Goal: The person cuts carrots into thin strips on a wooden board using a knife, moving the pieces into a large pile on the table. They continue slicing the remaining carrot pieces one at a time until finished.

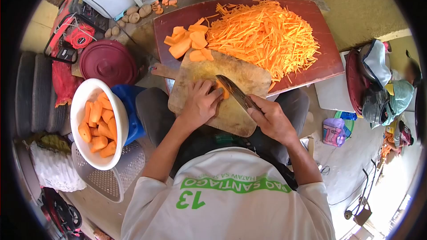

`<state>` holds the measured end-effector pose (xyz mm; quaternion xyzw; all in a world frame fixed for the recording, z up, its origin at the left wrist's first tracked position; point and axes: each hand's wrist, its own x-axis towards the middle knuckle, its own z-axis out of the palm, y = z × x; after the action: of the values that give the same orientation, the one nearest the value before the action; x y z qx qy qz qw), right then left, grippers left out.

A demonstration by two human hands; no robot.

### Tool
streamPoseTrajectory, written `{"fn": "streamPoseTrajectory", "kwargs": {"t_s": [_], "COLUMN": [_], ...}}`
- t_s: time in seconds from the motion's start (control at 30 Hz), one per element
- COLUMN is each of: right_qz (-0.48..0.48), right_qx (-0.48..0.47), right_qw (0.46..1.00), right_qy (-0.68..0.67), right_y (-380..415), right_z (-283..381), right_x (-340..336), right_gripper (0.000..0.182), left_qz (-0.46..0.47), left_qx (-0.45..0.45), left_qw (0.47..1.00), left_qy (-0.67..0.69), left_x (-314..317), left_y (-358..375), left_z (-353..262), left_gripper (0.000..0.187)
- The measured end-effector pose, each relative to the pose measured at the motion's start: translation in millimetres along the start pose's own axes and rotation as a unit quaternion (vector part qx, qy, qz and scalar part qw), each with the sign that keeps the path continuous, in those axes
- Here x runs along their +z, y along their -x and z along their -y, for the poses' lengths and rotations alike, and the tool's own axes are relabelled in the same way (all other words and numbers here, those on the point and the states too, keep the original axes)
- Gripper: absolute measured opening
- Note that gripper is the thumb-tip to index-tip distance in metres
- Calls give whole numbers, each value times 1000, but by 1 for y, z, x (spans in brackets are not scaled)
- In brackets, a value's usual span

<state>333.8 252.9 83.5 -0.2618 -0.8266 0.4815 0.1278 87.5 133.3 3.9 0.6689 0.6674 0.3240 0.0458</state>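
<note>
My left hand [201, 105] presses down on a piece of carrot [222, 90] near the middle of the wooden cutting board [231, 115], fingers curled and pinching it against the wood, fingertips tucked just beside the blade. My right hand [271, 120] is wrapped closed around the handle of the knife [233, 91], whose blade lies tilted across the carrot, touching it. The piece looks stiff and dense, light enough to steady with a few fingers, but I judge its cut faces damp and a bit slippery, so it may roll or skid under the edge; the safest hold is on the uncut end, knuckles forward, flat side down. Beyond the board lie thick carrot slices [189, 42] and, beside them on the dark red tray [327, 60], a big heap of thin carrot strips [264, 35]. To my left a white bowl [80, 102] holds peeled carrot chunks, resting over a blue tub
</note>
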Motion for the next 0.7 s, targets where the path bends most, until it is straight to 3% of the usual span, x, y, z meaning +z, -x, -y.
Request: {"fn": "streamPoseTrajectory", "kwargs": {"t_s": [0.03, 0.33, 0.53, 0.7], "right_qz": [0, 48, 97, 99], "right_qx": [-34, -24, 40, 17], "right_qw": [999, 998, 990, 985], "right_qy": [10, 39, 93, 143], "right_y": [0, 17, 24, 23], "right_z": [-1, 7, 28, 36], "right_x": [4, 13, 11, 8], "right_gripper": [38, 47, 51, 49], "left_qz": [-8, 13, 4, -3], "left_qx": [2, 12, 23, 23], "left_qw": [1000, 997, 999, 999], "left_qy": [-7, -73, -38, -29], "left_x": [1, 0, 8, 8], "left_y": [5, 29, 25, 24], "left_z": [-2, -14, -16, -18], "left_gripper": [26, 39, 43, 43]}}
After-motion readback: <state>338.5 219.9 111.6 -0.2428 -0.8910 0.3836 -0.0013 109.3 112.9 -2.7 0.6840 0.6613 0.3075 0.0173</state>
